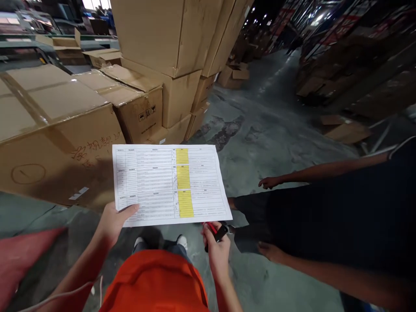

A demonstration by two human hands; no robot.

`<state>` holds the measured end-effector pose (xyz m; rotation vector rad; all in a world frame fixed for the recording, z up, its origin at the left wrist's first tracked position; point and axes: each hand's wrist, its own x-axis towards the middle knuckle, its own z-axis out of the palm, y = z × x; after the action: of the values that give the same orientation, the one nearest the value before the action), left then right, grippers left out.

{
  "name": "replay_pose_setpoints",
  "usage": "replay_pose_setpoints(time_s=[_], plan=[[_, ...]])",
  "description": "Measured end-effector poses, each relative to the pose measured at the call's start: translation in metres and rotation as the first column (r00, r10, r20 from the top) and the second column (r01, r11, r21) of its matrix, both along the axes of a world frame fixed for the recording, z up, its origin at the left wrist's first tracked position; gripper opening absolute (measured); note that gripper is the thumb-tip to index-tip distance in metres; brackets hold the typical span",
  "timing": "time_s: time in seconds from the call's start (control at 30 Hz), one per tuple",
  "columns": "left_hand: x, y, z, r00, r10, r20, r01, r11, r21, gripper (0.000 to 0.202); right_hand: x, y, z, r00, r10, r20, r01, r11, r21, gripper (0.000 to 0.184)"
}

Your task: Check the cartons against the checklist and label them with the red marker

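Note:
A printed sheet of paper (156, 182) with table rows and a yellow-highlighted column is held out flat before me. My left hand (113, 221) pinches its lower left corner, thumb on top and fingers hidden beneath. Just below the sheet's lower right edge, my right hand (217, 247) is closed around a black and red object (221, 233), which looks like a marker or a box cutter; its exact kind is unclear. Whether the right hand also touches the paper cannot be made out.
Large taped cartons (48, 99) stand at the left, with a taller carton stack (149, 34) beyond the sheet. A co-worker in dark clothes (325, 212) stands close on my right. Concrete floor (260, 117) runs back between cartons and racks. Red material (29, 255) lies at lower left.

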<state>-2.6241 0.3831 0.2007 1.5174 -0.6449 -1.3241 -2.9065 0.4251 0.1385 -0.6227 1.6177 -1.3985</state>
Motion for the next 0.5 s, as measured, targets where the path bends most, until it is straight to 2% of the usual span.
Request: replay_pose_setpoints(time_s=[0.2,0.37,0.5], plan=[[-0.010,0.000,0.003,0.999,0.009,0.039,-0.010,1.000,0.027,0.051,-0.004,-0.004,0.004,0.982,0.188,-0.033,-0.188,0.982,-0.019,0.049],[-0.021,0.001,0.013,0.998,0.052,0.040,-0.055,0.996,0.066,0.050,-0.013,-0.010,0.008,0.958,0.271,-0.091,-0.274,0.961,-0.026,0.054],[-0.027,-0.001,0.013,0.999,0.052,0.001,-0.052,0.997,0.052,0.048,-0.015,-0.017,0.011,0.944,0.321,-0.079,-0.325,0.945,-0.033,0.059]])
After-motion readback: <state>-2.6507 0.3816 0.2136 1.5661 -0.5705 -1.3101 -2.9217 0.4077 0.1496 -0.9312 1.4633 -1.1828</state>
